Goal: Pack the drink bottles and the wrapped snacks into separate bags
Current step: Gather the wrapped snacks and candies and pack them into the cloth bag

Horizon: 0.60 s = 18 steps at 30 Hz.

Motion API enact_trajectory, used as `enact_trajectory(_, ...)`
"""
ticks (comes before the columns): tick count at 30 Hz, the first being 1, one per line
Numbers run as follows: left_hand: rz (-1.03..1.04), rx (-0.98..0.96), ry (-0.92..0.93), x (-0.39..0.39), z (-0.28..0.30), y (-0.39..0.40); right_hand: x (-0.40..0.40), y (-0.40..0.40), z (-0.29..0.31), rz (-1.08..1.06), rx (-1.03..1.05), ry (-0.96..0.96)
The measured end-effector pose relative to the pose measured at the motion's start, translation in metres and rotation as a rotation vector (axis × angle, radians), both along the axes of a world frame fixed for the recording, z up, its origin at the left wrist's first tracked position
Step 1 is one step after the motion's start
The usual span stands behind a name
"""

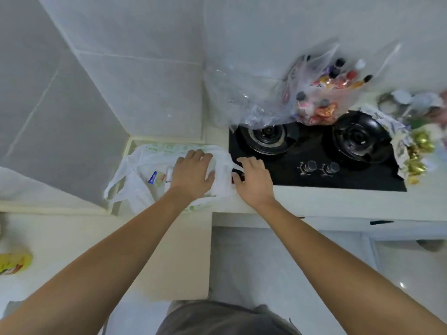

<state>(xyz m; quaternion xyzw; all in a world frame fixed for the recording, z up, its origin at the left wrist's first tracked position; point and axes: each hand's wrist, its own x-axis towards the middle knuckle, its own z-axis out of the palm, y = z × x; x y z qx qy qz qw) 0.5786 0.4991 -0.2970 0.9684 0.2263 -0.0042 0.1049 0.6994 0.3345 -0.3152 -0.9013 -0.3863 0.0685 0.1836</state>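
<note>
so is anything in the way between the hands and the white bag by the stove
Nothing visible. The left hand already lies on the white bag, and the right hand is at its stove-side edge. The clear bag of bottles and snacks sits behind the stove, out of the way.

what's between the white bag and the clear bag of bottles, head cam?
Head view: the black hob's left burner lies between the white bag and the clear bag.

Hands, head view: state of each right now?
Left hand: open, palm flat on the white bag, holding nothing.
Right hand: fingers curled at the bag's edge; whether it grips cannot be told.
</note>
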Motion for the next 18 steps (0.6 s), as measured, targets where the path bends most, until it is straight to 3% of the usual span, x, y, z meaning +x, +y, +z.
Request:
enact_trajectory(8, -0.243, 0.031, -0.106, 0.119, 0.017, -0.153, 0.074, -0.173, 0.002, -0.200, 0.007, -0.020)
enact_trajectory(18, -0.274, 0.061, -0.042, 0.233, 0.025, -0.346, 0.182, -0.389, 0.003, -0.341, -0.030, 0.061)
